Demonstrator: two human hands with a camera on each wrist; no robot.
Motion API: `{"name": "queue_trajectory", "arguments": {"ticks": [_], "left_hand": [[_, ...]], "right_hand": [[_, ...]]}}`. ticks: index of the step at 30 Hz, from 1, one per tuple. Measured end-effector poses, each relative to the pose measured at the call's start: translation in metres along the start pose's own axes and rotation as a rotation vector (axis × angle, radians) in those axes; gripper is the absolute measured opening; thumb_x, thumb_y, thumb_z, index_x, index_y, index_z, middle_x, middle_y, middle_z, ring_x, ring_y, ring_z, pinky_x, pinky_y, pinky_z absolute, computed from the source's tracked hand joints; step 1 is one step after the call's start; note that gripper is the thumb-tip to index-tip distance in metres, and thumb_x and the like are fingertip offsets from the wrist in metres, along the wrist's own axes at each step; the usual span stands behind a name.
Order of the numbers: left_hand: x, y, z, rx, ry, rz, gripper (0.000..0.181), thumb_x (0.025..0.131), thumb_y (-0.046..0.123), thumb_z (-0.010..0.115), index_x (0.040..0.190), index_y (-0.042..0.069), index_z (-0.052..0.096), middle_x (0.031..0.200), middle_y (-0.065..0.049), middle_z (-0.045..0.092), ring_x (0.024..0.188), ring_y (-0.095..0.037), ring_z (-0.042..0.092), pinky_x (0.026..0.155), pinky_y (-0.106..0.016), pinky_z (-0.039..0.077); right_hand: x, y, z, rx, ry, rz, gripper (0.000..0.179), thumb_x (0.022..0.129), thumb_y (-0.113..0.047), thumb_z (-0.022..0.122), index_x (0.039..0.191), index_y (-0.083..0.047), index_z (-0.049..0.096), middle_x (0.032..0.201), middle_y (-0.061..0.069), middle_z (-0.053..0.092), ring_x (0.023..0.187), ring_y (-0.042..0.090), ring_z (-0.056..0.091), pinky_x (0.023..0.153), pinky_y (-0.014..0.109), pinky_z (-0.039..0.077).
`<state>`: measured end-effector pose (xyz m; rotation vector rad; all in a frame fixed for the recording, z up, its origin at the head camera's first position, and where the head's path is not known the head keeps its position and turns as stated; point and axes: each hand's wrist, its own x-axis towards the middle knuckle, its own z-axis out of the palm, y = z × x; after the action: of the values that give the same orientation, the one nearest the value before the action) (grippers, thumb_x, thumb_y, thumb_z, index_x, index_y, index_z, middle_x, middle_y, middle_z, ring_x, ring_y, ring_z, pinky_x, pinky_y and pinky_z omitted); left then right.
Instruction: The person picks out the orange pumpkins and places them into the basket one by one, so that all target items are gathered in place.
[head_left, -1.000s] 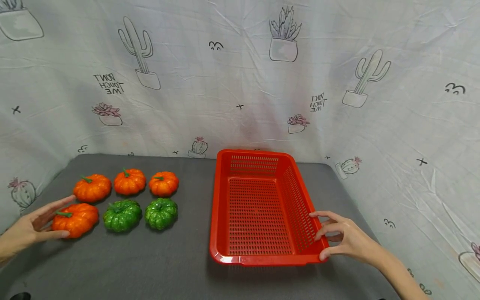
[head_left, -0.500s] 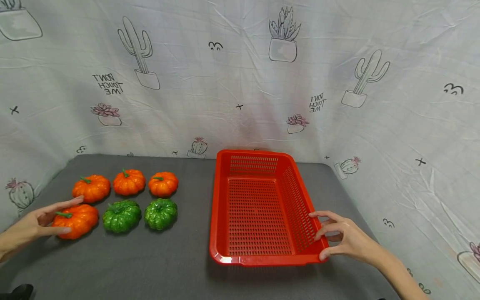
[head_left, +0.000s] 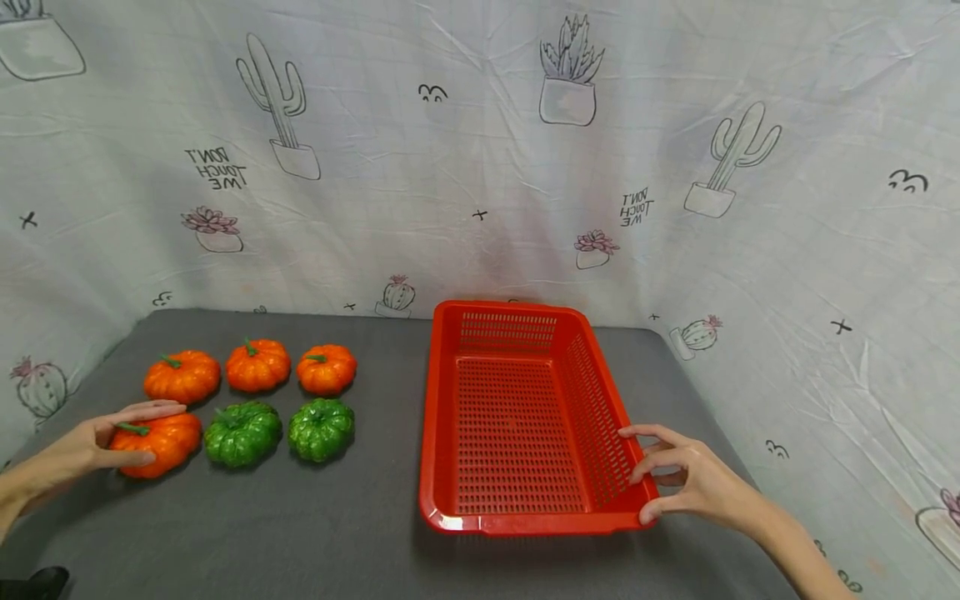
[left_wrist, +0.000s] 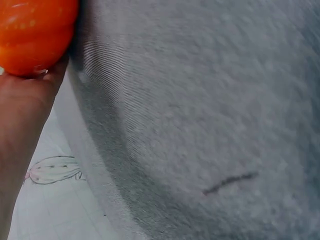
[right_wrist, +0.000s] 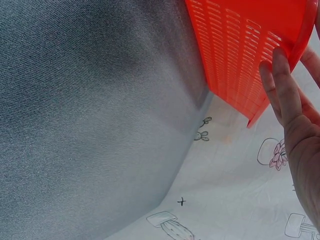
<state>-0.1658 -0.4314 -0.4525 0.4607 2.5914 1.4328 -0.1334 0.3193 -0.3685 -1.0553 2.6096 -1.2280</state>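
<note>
At the left of the head view, my left hand (head_left: 90, 446) holds the front orange pumpkin (head_left: 168, 442), thumb on its near side and fingers over its far side. The left wrist view shows that same orange pumpkin (left_wrist: 35, 35) against the palm. Beside it lie two green pumpkins (head_left: 242, 433), and three more orange pumpkins (head_left: 257, 365) form a row behind. My right hand (head_left: 693, 475) grips the near right corner of a red plastic basket (head_left: 450, 522), fingers over the rim and thumb at the front corner. No pumpkin lies in the basket.
A grey cloth (head_left: 337, 533) covers the table. White curtains (head_left: 480, 150) printed with cacti enclose its back and sides. A black object (head_left: 47, 582) pokes in at the bottom left corner.
My left hand has moved right and closed around the front orange pumpkin, which has shifted slightly to the right. The right hand and the basket have stayed in place.
</note>
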Motion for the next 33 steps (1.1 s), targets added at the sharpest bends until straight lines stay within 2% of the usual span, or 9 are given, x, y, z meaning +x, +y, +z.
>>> {"name": "queue_trajectory", "arguments": {"ticks": [3,6,12,16,19,20,23,26,33], "left_hand": [[-0.0005,-0.0022,0.0003,0.001,-0.014,-0.035,0.057,0.092,-0.004,0.057,0.146,0.011,0.042,0.124,0.041,0.041,0.106,0.024,0.032,0.071,-0.014,0.040],[0.0000,-0.0027,0.0001,0.033,-0.024,-0.099,0.059,0.094,0.004,0.058,0.148,0.017,0.039,0.122,0.045,0.034,0.101,0.025,0.029,0.071,-0.023,0.042],[0.0008,0.0018,0.0031,0.059,-0.021,-0.136,0.062,0.094,0.010,0.060,0.150,0.016,0.033,0.123,0.046,0.031,0.102,0.027,0.025,0.078,-0.062,0.040],[0.0000,0.0054,0.0058,0.029,-0.020,-0.172,0.064,0.096,0.014,0.058,0.152,0.020,0.029,0.124,0.047,0.029,0.128,0.011,0.017,0.080,-0.071,0.031],[0.0007,0.0065,0.0071,0.047,-0.008,-0.199,0.061,0.096,0.018,0.058,0.151,0.024,0.033,0.120,0.043,0.030,0.124,0.003,0.031,0.081,-0.063,0.038],[0.0015,0.0064,0.0074,0.063,0.003,-0.202,0.059,0.096,0.018,0.060,0.149,0.024,0.035,0.118,0.042,0.032,0.113,0.011,0.035,0.082,-0.056,0.042],[0.0029,0.0056,0.0089,0.055,0.016,-0.195,0.056,0.094,0.016,0.062,0.145,0.025,0.040,0.113,0.041,0.036,0.096,0.015,0.045,0.076,-0.035,0.048],[0.0032,0.0046,0.0095,0.011,0.012,-0.171,0.058,0.094,0.010,0.062,0.145,0.023,0.039,0.113,0.038,0.045,0.095,0.006,0.054,0.072,-0.024,0.049],[0.0017,0.0022,0.0090,0.062,0.005,-0.197,0.059,0.095,0.020,0.061,0.149,0.018,0.037,0.114,0.042,0.039,0.099,0.019,0.042,0.072,-0.021,0.045]], "right_hand": [[-0.0008,0.0006,0.0002,-0.003,0.003,-0.005,0.026,0.067,-0.014,0.086,0.089,-0.016,0.072,0.128,0.018,0.050,0.108,0.010,0.055,0.070,0.028,0.057],[-0.0012,0.0006,0.0001,-0.003,0.007,-0.007,0.027,0.066,-0.014,0.086,0.089,-0.016,0.072,0.128,0.017,0.050,0.108,0.009,0.055,0.070,0.028,0.057],[-0.0009,-0.0013,-0.0006,-0.003,0.008,-0.003,0.027,0.067,-0.013,0.086,0.089,-0.016,0.072,0.128,0.017,0.050,0.109,0.007,0.054,0.070,0.029,0.057],[-0.0003,-0.0014,-0.0008,-0.010,0.011,-0.001,0.026,0.067,-0.015,0.086,0.089,-0.016,0.072,0.127,0.018,0.050,0.108,0.006,0.054,0.069,0.029,0.057],[0.0002,-0.0006,-0.0009,-0.016,0.012,0.002,0.026,0.067,-0.015,0.086,0.089,-0.017,0.072,0.127,0.019,0.050,0.108,0.006,0.054,0.069,0.028,0.057],[0.0004,-0.0005,-0.0008,-0.016,0.014,0.004,0.026,0.067,-0.015,0.086,0.088,-0.017,0.072,0.127,0.019,0.050,0.108,0.006,0.054,0.069,0.028,0.057],[0.0011,0.0006,-0.0005,-0.011,0.013,-0.001,0.026,0.066,-0.014,0.086,0.088,-0.016,0.072,0.127,0.019,0.050,0.107,0.008,0.055,0.069,0.028,0.057],[0.0014,0.0012,0.0001,-0.006,0.009,-0.010,0.026,0.067,-0.013,0.086,0.089,-0.016,0.072,0.127,0.019,0.050,0.106,0.010,0.056,0.070,0.028,0.057],[-0.0011,0.0041,0.0020,-0.022,0.010,-0.017,0.027,0.067,-0.014,0.086,0.089,-0.017,0.072,0.128,0.018,0.050,0.108,0.009,0.055,0.072,0.028,0.056]]}}
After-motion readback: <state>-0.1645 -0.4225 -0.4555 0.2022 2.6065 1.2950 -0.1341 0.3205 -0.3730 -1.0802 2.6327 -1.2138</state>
